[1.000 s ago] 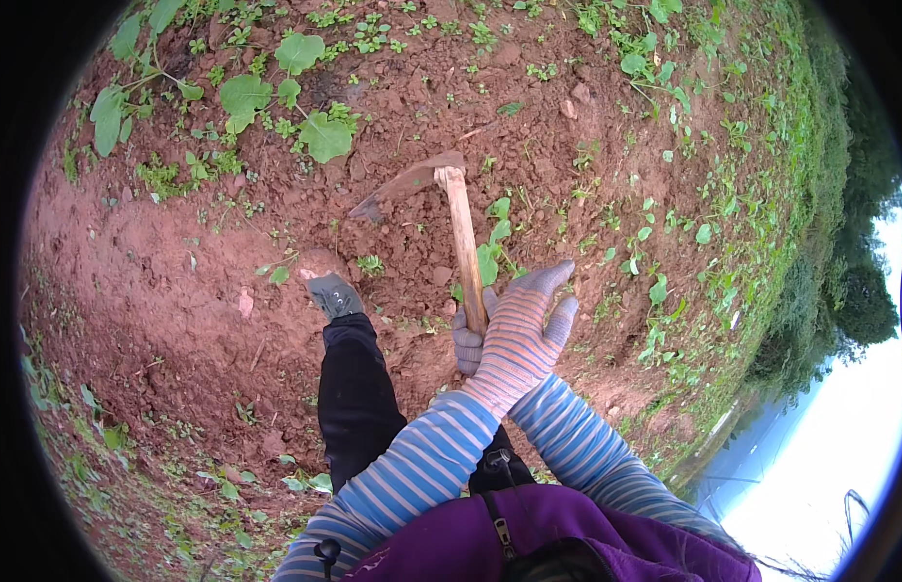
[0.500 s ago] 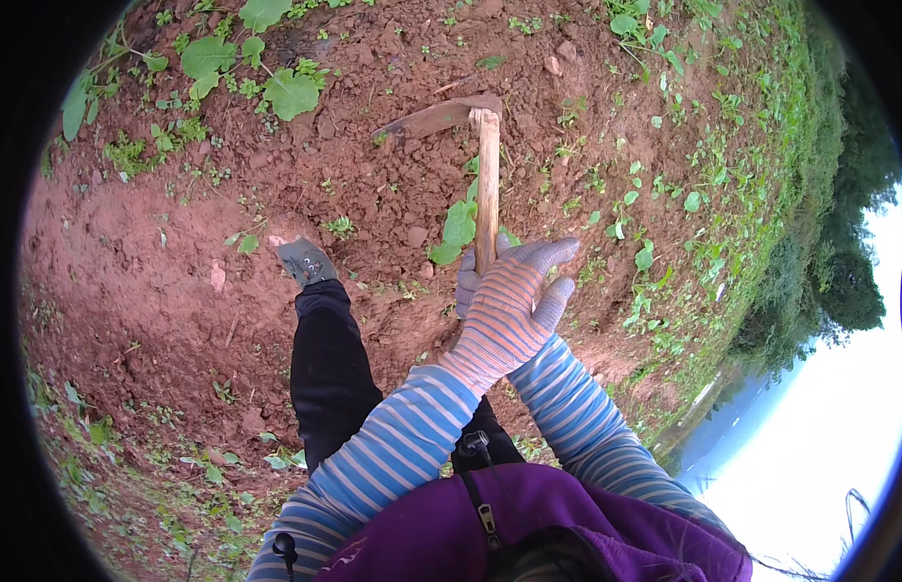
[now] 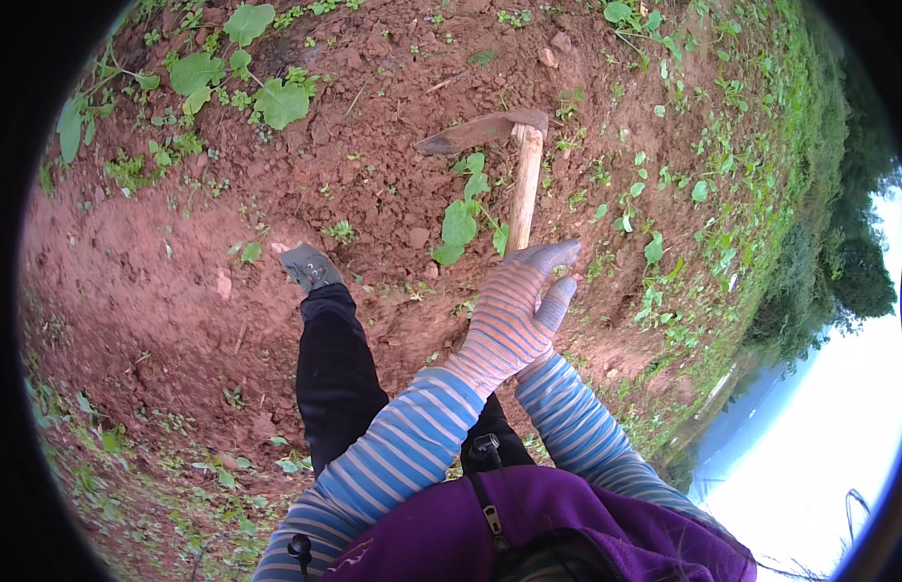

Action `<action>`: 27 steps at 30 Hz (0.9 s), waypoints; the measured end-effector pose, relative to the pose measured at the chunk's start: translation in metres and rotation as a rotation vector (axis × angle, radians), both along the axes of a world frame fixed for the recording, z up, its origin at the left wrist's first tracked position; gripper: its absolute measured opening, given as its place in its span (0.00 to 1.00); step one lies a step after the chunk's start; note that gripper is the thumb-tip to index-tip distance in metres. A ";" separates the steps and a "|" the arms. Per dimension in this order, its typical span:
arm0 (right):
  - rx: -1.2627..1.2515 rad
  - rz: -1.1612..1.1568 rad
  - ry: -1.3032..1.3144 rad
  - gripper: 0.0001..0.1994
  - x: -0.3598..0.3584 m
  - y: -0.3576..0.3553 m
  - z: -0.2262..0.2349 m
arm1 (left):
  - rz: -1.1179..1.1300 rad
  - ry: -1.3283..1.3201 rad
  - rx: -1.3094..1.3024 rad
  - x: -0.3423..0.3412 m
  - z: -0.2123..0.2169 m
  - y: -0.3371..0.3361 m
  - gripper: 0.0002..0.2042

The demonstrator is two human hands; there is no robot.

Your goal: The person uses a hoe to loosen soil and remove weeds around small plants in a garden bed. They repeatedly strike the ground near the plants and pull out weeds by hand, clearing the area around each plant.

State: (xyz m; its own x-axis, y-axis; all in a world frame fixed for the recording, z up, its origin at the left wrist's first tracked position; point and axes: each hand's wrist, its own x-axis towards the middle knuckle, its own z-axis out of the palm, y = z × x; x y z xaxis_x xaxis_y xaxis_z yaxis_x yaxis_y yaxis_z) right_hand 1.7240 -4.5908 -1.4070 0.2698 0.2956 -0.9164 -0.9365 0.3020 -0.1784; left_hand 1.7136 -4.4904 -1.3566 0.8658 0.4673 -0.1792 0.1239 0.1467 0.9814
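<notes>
A hoe point(image 3: 527, 184) with a pale wooden handle and a worn, narrow metal blade point(image 3: 475, 134) is in front of me, its blade pointing left above the reddish soil. My left hand point(image 3: 514, 306), in a striped grey and orange knit glove, is closed over the handle, thumb on the right side. Beneath it is my right hand point(image 3: 536, 365), of which little more than the wrist shows; its fingers are hidden now, though half a second ago they were wrapped around the handle. A leafy green plant point(image 3: 459, 225) grows just left of the handle.
My shoe point(image 3: 309, 267) stands on bare soil at the left. Large-leaved plants point(image 3: 281, 103) grow at the upper left, small stones point(image 3: 548, 58) lie at the top, and low green weeds point(image 3: 708, 189) cover the right side toward a bank with trees.
The hoe's head has shifted right and slightly down, uncovering more of the leafy plant beside the handle. My right hand's fingers have gone out of sight under the left hand.
</notes>
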 end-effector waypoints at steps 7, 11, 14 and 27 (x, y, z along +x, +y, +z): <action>-0.014 0.041 -0.081 0.25 0.022 -0.007 0.011 | 0.016 0.007 0.028 -0.001 0.001 0.003 0.17; -0.062 0.019 -0.127 0.26 0.023 -0.002 0.007 | 0.020 0.011 0.011 0.000 0.002 0.006 0.17; -0.091 0.049 -0.108 0.26 0.018 -0.002 0.001 | 0.003 0.023 -0.033 0.004 0.002 0.007 0.17; -0.326 -0.125 -0.219 0.28 0.083 0.017 0.012 | -0.004 0.056 -0.082 -0.002 -0.001 0.012 0.15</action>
State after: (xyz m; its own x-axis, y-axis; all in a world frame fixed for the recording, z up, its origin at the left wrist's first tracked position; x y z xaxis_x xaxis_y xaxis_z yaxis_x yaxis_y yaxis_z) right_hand 1.8073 -4.5742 -1.3954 0.4846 -0.0482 -0.8734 -0.8254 0.3054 -0.4748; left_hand 1.7112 -4.4787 -1.3575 0.8553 0.4451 -0.2651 0.1792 0.2259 0.9575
